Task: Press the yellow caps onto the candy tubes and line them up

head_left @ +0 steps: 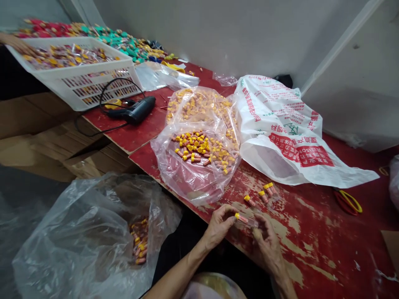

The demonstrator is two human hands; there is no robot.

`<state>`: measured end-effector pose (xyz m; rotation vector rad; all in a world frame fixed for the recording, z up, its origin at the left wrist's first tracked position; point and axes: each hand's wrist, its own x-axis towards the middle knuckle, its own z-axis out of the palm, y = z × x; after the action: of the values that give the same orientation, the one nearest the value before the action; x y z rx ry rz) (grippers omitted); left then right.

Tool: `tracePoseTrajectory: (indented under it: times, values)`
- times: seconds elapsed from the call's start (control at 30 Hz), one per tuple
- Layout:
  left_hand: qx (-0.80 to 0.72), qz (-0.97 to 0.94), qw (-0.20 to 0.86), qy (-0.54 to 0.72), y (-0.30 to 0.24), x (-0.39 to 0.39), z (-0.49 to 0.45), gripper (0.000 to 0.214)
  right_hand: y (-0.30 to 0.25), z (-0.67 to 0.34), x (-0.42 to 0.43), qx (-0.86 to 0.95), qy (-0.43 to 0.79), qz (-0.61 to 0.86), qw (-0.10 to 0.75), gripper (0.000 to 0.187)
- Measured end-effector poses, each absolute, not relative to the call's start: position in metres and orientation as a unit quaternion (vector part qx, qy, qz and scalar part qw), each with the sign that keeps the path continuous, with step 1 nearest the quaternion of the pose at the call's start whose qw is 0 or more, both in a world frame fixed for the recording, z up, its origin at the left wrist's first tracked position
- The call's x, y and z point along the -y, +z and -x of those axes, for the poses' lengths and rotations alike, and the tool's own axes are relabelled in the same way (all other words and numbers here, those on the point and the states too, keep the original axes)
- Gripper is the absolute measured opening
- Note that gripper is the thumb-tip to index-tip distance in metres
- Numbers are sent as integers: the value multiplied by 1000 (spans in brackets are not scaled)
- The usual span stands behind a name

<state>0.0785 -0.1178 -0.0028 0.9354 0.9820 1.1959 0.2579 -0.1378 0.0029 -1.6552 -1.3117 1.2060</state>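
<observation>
My left hand (220,224) pinches a small pink tube with a yellow cap (240,217) at the near edge of the worn red table (314,241). My right hand (266,241) has its fingers curled round a small clear sleeve at the tube's other end. Three more yellow-capped tubes (263,194) lie on the table just beyond my hands. An open clear bag (196,166) further back holds a heap of the same tubes (202,149).
A large clear bag (87,236) with several tubes hangs off the table at lower left. A white printed sack (280,133) lies at right, a black tool with a cord (134,110) and a white basket (75,70) at back left. Rubber bands (349,201) lie at right.
</observation>
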Motion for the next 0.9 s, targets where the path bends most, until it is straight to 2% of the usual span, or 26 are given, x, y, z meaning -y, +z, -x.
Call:
tracePoseTrajectory:
  times: [0.1, 0.17, 0.3, 0.4, 0.47, 0.53, 0.63, 0.73, 0.83, 0.9]
  values:
    - [-430, -409, 614, 520, -3, 116, -78, 20, 5, -258, 138, 534, 456, 636, 319, 43]
    - [-427, -418, 612, 518, -2, 116, -77, 20, 7, -257, 137, 546, 428, 658, 294, 47]
    - [-426, -413, 617, 517, -2, 117, -73, 21, 7, -256, 136, 553, 419, 647, 316, 46]
    - [-420, -410, 623, 517, -3, 117, -72, 21, 5, -255, 136, 581, 416, 633, 296, 44]
    - [-413, -412, 628, 515, -4, 117, -73, 21, 3, -255, 137, 580, 403, 649, 281, 53]
    - [-402, -401, 640, 518, -6, 118, -75, 22, 2, -255, 137, 565, 402, 658, 294, 56]
    - [-383, -350, 672, 528, -8, 118, -77, 26, 2, -256, 139, 543, 437, 633, 338, 47]
    - [-373, -325, 685, 535, -9, 119, -77, 25, 3, -258, 141, 524, 448, 627, 363, 49]
    - [-385, -344, 666, 539, -7, 119, -75, 23, 5, -259, 141, 542, 435, 637, 333, 43]
    - [-386, -362, 658, 536, -5, 119, -73, 21, 7, -260, 140, 554, 430, 642, 309, 46]
